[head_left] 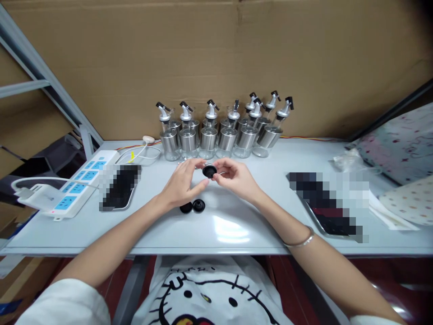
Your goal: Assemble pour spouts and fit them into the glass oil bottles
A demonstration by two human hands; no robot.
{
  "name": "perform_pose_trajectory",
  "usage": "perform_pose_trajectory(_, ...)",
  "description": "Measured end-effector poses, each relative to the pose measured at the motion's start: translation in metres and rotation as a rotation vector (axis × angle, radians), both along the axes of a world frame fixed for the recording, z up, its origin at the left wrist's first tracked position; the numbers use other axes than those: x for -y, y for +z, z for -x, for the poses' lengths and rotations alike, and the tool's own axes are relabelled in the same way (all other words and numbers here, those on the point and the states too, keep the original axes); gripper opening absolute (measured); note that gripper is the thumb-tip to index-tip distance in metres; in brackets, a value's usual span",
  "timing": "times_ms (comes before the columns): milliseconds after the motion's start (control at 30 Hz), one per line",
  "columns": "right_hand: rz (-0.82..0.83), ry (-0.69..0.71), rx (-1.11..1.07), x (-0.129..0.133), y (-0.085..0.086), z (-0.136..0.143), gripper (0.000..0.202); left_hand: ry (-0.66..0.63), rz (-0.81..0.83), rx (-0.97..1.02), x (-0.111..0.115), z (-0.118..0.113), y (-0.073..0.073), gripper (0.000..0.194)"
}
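Observation:
Between my hands is a bottle pourer cap [209,171], its round black underside turned toward me and a bit of silver showing at its upper edge. My right hand [237,179] pinches its right side between thumb and fingers. From the left, my left hand [183,182] curves around it, fingertips at the top edge and thumb just below; part of that contact is hidden. On the table under my left hand lie two round black cap parts, one with a raised centre [198,206] and another black part [186,207] partly covered by the hand.
Behind my hands stand several glass bottles [208,137] with steel sleeves, many with silver-and-black pourers. A power strip [79,187] and a phone [121,187] lie left. Another phone [324,203] and a plastic bag [353,160] are right. Cardboard [216,54] backs the white table [162,234].

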State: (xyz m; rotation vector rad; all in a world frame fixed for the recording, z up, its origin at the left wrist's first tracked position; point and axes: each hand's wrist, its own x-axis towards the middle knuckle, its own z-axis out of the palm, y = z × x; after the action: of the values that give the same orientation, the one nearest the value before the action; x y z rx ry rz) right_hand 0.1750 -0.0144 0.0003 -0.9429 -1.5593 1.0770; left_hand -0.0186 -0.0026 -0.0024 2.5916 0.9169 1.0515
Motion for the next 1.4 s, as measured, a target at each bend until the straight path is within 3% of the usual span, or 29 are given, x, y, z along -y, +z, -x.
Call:
perform_pose_trajectory(233,0.015,0.064,0.007,0.0041,0.004,-0.0005,0.022,0.063,0.039,-0.083,0.003,-0.0016,0.0059,0.021)
perform_pose_trajectory(400,-0.019,0.095,0.067,0.0045,0.0042,-0.0008,0.033,0.063,0.075,-0.12,0.0046,-0.0026,0.0067,0.02)
perform_pose_trajectory(1067,-0.067,0.115,0.215,0.0083,0.0024,0.0001,0.018,-0.017,0.192,-0.134,0.0038,-0.0027,0.0059,0.019)
perform_pose_trajectory(1400,0.005,0.187,0.08,0.0102,0.0048,0.0025,0.019,-0.019,0.208,-0.088,0.007,-0.0035,0.0094,0.02)
